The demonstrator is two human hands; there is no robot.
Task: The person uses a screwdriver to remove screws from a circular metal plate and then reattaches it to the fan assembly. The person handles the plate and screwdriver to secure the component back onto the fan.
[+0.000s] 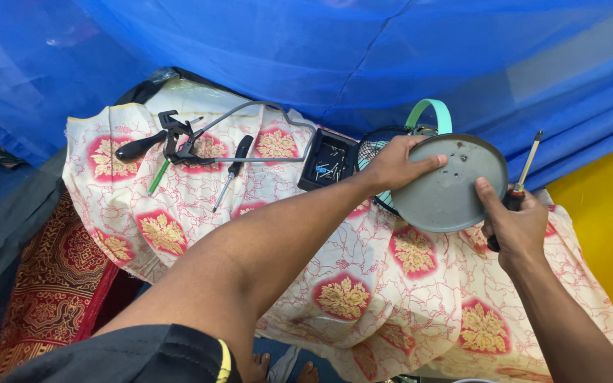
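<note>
A round grey metal plate [448, 188] with several small holes near its middle is held up on edge between both hands. My left hand [395, 164] grips its upper left rim. My right hand [514, 223] steadies the lower right rim with the thumb while also holding a screwdriver [523, 179] with a dark handle and upright shaft. Behind the plate sits a small fan with a black wire grille [376, 146] and a teal handle [428, 111], mostly hidden by the plate.
A cream cloth with red and gold flowers [363, 284] covers the surface. On it lie a black tray of screws [329, 162], a black-handled screwdriver [232, 172], a green screwdriver [159, 176], a black tool with grey cable [179, 138]. Blue fabric [321, 50] hangs behind.
</note>
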